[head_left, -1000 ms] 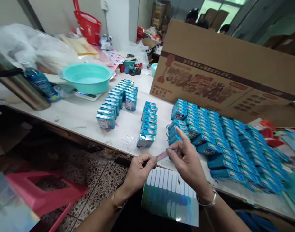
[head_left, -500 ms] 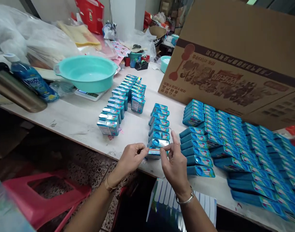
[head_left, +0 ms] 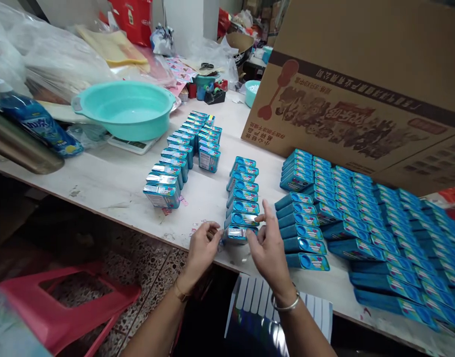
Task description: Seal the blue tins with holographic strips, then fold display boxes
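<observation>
The nearest blue tin-like box (head_left: 236, 241) of the middle row stands at the table's front, with a shiny clear sticker strip (head_left: 236, 232) across its top. At its left side, my left hand (head_left: 204, 250) has thumb and forefinger pinched at the strip's left end. My right hand (head_left: 269, 250) touches the strip's right end with the thumb. Its forefinger points up and the other fingers are partly curled, apart from the thumb. Behind this box stand several like it, in a row (head_left: 243, 194). On my lap, below the table edge, lies a shiny sheet of strips (head_left: 253, 297).
Upright boxes with strips on top (head_left: 162, 191) form rows to the left. Many more boxes (head_left: 361, 223) fill the right, before a big carton (head_left: 324, 109). A turquoise basin (head_left: 126, 111), a bottle (head_left: 37, 121) and a flask (head_left: 24, 144) stand far left. A pink stool (head_left: 63, 302) is below.
The strip, held between both hands just before, now sits lower on the box top. My left hand has moved slightly left and my right forefinger has come away from the thumb. The view has shifted slightly.
</observation>
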Available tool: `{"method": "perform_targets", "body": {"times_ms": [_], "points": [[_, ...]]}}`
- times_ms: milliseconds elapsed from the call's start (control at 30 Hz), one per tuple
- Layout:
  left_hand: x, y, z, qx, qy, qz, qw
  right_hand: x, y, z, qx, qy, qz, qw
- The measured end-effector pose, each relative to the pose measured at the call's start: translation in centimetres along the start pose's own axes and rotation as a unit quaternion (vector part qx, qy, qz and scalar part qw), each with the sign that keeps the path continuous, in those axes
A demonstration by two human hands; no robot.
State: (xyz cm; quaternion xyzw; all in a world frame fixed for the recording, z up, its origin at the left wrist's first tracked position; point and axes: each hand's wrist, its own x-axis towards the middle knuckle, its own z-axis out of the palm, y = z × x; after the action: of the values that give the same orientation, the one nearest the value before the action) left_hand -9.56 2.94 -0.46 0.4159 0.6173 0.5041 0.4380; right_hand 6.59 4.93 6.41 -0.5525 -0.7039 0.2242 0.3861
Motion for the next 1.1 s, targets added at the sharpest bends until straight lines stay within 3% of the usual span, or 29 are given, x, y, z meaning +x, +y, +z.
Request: {"method": "perform_targets", "body": {"times_ms": [67, 133, 300, 367, 433, 600, 767, 967, 1100], "points": [[-1.2, 0.8, -0.2, -0.022, 0.059, 0.013, 0.998, 0.2, -0.3, -1.3, 0.084, -0.004, 0.035, 0.996], [-2.8, 2.2, -0.5, -0.047, 0.056, 0.041, 0.996, 0.4, -0.8, -2.6, 0.152, -0.006, 0.052, 0.987], [-5.6, 5.0, -0.3, -0.056, -0.11, 0.105, 0.987, 0.9, -2.0, -4.1, 0.232, -0.035, 0.066, 0.97], [-5.9, 5.6, 0.0, -0.036, -0.134, 0.114, 0.984, 0.9, -2.3, -3.9, 0.244, -0.039, 0.065, 0.967], [-6.0, 6.1, 0.3, -0.001, -0.121, 0.142, 0.983, 0.9, -2.4, -3.6, 0.243, -0.041, 0.061, 0.967], [-6.0, 6.8, 0.8, 0.108, -0.027, 0.201, 0.973, 1.2, -2.5, -3.3, 0.229, -0.057, 0.049, 0.97], [-4.6, 6.8, 0.4, 0.104, -0.006, 0.19, 0.976, 1.5, -2.2, -2.6, 0.209, -0.076, 0.033, 0.974], [-0.4, 7.3, -0.6, 0.17, -0.044, 0.153, 0.972, 2.0, -1.9, -0.2, 0.024, 0.027, -0.05, 0.998], [1.7, 7.3, -0.5, 0.244, -0.049, 0.163, 0.955, 2.7, -1.4, 0.7, -0.036, 0.039, -0.101, 0.993]]}}
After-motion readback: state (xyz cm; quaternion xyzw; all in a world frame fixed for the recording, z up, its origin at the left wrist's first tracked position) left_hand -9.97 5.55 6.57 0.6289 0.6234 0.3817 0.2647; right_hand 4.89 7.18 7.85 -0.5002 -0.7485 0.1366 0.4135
